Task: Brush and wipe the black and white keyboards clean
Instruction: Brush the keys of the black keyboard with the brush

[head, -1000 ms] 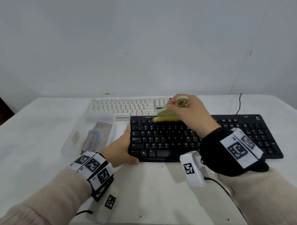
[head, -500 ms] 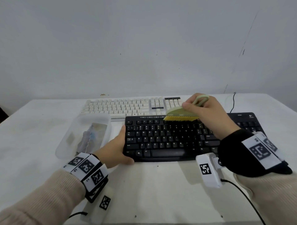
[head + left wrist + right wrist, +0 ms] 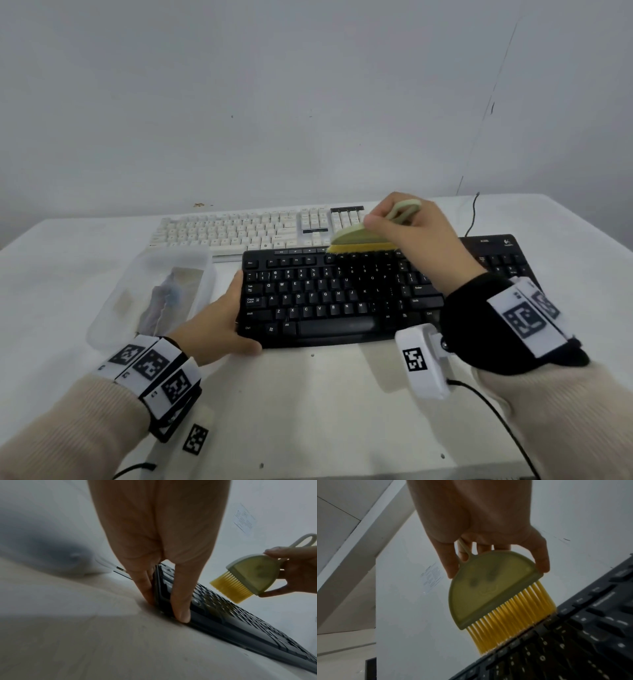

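The black keyboard (image 3: 342,294) lies across the middle of the white table, with the white keyboard (image 3: 239,229) just behind it. My right hand (image 3: 407,229) grips a small green brush (image 3: 356,238) with yellow bristles (image 3: 513,623); the bristles touch the top key row of the black keyboard (image 3: 573,642) near its far edge. My left hand (image 3: 219,322) holds the black keyboard's left end (image 3: 161,588), thumb on its front corner and fingers along the side. The brush (image 3: 248,574) also shows in the left wrist view.
A clear plastic box (image 3: 154,294) with small items inside stands left of the black keyboard. A black cable (image 3: 474,212) runs off the table's back right. The bare white table (image 3: 325,404) stretches toward me in front of the keyboard.
My right hand has carried the brush rightward along the black keyboard's top row. The left hand has kept its hold on the keyboard's left end.
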The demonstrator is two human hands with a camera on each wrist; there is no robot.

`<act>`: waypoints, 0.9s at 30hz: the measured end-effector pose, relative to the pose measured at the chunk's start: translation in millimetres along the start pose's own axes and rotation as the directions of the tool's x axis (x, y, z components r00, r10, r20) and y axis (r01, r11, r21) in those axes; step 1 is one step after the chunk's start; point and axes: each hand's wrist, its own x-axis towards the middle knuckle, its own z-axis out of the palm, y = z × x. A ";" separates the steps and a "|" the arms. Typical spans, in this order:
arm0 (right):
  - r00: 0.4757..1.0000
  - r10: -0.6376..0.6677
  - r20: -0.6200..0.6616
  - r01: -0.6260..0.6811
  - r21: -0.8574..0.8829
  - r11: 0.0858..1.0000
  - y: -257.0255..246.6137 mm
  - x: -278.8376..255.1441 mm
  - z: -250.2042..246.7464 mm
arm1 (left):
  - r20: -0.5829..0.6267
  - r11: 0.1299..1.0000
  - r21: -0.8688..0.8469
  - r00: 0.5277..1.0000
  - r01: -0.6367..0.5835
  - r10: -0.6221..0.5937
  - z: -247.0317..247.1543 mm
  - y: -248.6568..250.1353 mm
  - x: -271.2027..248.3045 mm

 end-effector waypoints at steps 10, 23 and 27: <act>0.964 0.040 -0.264 -0.094 -0.195 0.976 21.1 0.7 -56.7 | 0.003 1.000 -0.024 1.000 -0.003 0.003 1.0 4.6 -1.5; 0.985 0.082 -0.152 -0.106 -0.153 0.983 27.6 0.5 -63.4 | -0.008 0.999 -0.037 1.000 0.012 -0.012 2.2 7.3 -2.7; 0.942 0.065 -0.328 -0.180 -0.336 0.925 18.8 0.9 -68.6 | -0.007 0.999 -0.035 1.000 0.018 -0.018 1.9 8.6 -3.1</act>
